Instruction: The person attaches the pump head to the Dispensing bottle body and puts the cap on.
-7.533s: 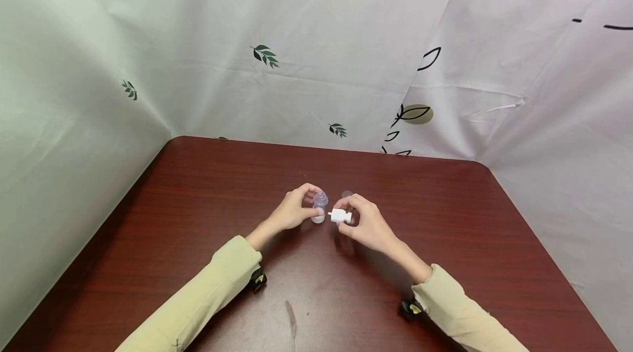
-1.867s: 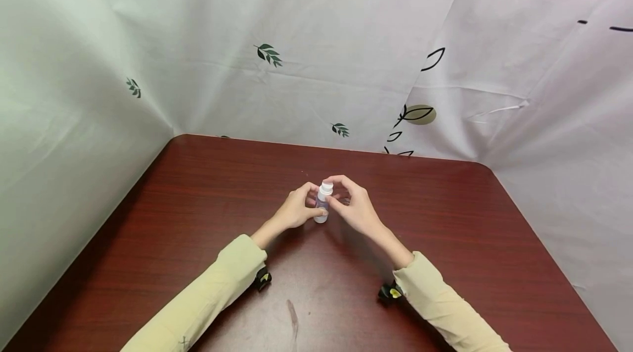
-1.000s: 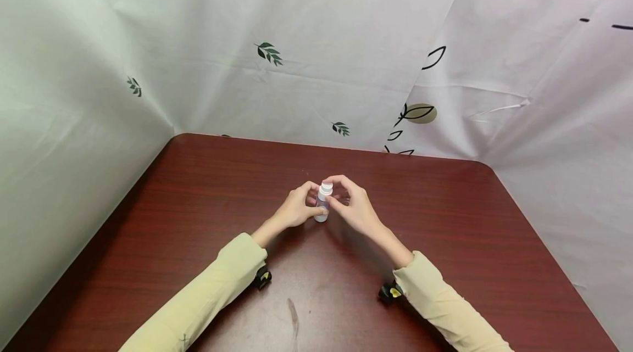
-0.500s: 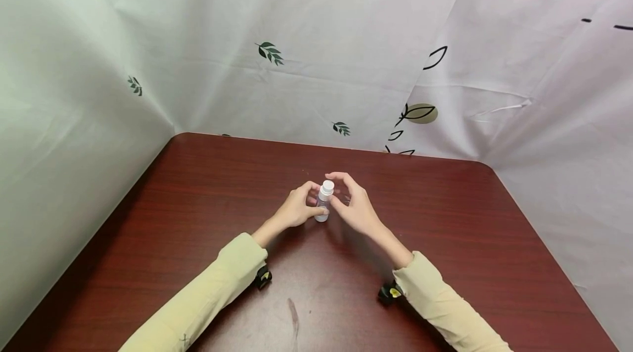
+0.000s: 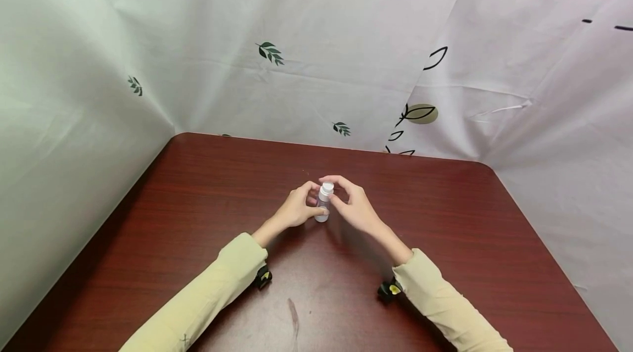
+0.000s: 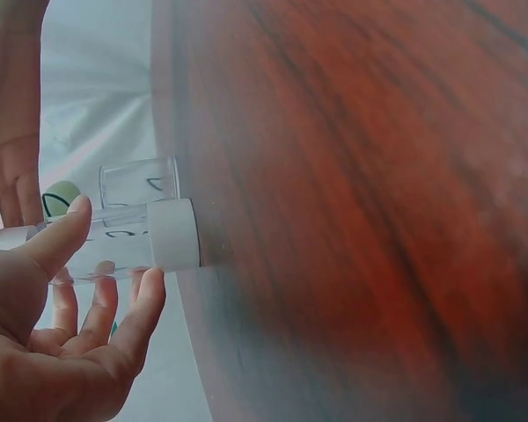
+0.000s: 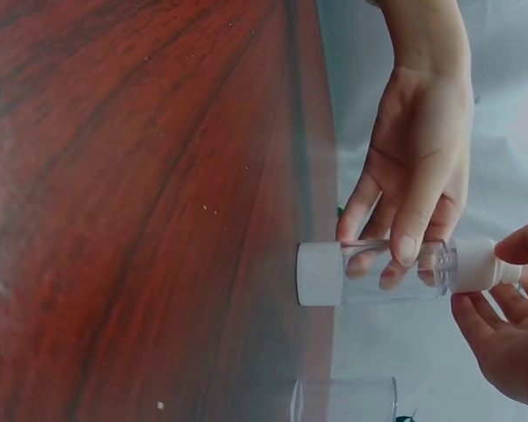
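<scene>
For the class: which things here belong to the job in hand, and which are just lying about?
Job: bottle; white top; left hand, holding the bottle; right hand, on the top; probably the clear cap, untouched.
Just there: table, curtain.

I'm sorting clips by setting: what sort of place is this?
Probably a makeshift indoor filming booth: pale leaf-printed sheeting hangs behind and beside a reddish-brown table, and a black device sits at each wrist.

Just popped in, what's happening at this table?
A person has a small bottle with a clear body upright on the table. The left hand grips its body, while the right hand has its fingers around the white top, which sits on the bottle. A separate clear cylindrical piece stands nearby.
</scene>
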Available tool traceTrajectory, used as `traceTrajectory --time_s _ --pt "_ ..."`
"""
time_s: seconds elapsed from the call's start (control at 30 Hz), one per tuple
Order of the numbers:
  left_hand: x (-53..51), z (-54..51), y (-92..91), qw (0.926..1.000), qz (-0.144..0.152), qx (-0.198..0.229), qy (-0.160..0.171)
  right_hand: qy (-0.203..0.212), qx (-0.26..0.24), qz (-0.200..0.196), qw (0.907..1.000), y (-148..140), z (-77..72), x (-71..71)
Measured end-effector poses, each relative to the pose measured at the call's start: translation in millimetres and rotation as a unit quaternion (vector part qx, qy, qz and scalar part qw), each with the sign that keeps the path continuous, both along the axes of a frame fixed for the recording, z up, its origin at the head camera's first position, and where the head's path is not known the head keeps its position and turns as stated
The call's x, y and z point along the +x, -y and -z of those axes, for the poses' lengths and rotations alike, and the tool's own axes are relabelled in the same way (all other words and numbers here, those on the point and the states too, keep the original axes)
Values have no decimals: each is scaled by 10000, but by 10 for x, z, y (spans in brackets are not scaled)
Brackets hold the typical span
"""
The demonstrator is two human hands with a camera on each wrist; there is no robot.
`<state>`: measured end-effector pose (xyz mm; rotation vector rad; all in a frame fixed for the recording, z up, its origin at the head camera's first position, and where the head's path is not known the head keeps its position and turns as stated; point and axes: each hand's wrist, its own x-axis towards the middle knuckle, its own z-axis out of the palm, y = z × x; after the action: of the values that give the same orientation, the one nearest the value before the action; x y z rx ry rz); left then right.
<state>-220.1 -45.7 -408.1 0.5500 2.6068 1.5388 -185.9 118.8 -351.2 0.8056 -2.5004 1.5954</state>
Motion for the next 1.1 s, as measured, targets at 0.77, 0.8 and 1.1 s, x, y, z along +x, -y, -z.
traceTrajectory --time_s 0.77,0.8,1.1 --pt "3 -3 14 9999 103 3 -68 -767 33 556 9955 49 36 -2" --pt "3 -5 13 9999 107 5 -55 -766 29 550 9955 44 39 -2" --pt "2 1 -3 10000 10 14 -37 -153 -163 17 9997 -33 133 -108"
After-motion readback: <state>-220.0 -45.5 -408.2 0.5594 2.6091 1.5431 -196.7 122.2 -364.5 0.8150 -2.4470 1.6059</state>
